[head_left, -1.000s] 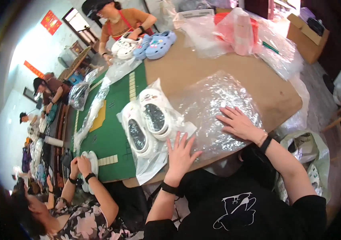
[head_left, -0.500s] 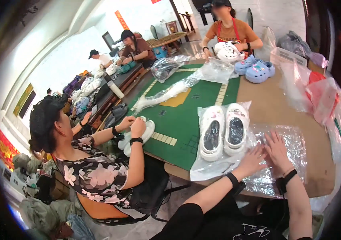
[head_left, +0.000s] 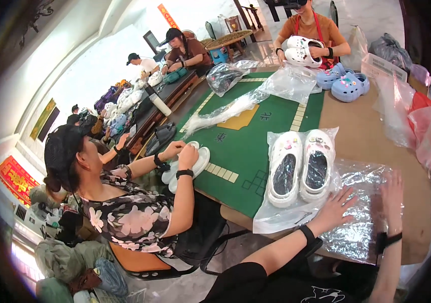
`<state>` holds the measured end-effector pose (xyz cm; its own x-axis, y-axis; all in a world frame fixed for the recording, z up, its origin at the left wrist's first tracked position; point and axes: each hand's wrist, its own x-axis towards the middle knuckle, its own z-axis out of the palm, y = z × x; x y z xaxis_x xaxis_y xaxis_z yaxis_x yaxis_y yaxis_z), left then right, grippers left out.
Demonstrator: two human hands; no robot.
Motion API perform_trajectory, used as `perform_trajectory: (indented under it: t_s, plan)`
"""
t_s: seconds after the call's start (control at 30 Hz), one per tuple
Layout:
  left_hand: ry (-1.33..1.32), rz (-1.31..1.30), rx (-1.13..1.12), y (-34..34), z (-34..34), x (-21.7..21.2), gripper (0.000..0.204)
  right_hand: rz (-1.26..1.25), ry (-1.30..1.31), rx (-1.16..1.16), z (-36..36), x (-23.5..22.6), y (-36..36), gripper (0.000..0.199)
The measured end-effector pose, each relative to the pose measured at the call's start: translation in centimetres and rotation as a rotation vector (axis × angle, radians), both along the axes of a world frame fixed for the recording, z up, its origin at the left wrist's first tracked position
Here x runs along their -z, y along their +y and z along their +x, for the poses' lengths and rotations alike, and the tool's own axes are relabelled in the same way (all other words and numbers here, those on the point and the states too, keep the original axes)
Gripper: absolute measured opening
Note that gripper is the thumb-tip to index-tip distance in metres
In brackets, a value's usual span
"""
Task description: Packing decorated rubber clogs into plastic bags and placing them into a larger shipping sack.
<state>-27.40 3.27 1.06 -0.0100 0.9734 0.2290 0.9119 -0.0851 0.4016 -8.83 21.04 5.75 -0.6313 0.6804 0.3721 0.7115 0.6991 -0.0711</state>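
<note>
My left hand (head_left: 335,206) lies flat with fingers spread on a crinkled clear plastic bag (head_left: 362,212) at the near table edge. My right hand (head_left: 392,189) rests flat on the same bag further right. Both wrists wear black bands. Just left of my hands a pair of white clogs (head_left: 301,165) with small charms stands side by side on another clear plastic bag (head_left: 281,214), half on the green mat (head_left: 235,136). Neither hand grips anything.
A person in a floral top (head_left: 124,212) sits at my left handling white clogs (head_left: 187,161). Across the table a person in a red apron (head_left: 316,30) holds white clogs beside blue clogs (head_left: 344,83). Loose plastic bags (head_left: 412,116) lie right. Brown cardboard (head_left: 357,131) covers the table.
The view has swung left, bringing the seated neighbour into sight. Both hands stay flat on the plastic bag, now spread a little further apart.
</note>
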Motion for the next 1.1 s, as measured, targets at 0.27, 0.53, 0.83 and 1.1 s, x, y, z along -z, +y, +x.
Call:
perform_trajectory:
  t_s: [0.27, 0.53, 0.83, 1.1]
  plan:
    - [0.008, -0.043, -0.013, -0.5, -0.2, -0.3, 0.071, -0.323, -0.228, -0.357, 5.9, 0.1, -12.8, 0.065]
    - [0.011, -0.057, -0.013, -0.2, -0.5, -0.5, 0.072, -0.469, -0.274, -0.288, 9.5, -4.9, -8.7, 0.047]
    - [0.139, -0.060, -0.045, -0.6, -0.7, 0.7, 0.072, -1.220, 0.593, -0.336, -5.5, -5.2, -1.1, 0.037]
    - [0.091, -0.080, -0.025, -0.4, -0.3, 0.1, 0.069, -1.864, 1.468, -0.302, -2.8, 5.4, 8.9, 0.056]
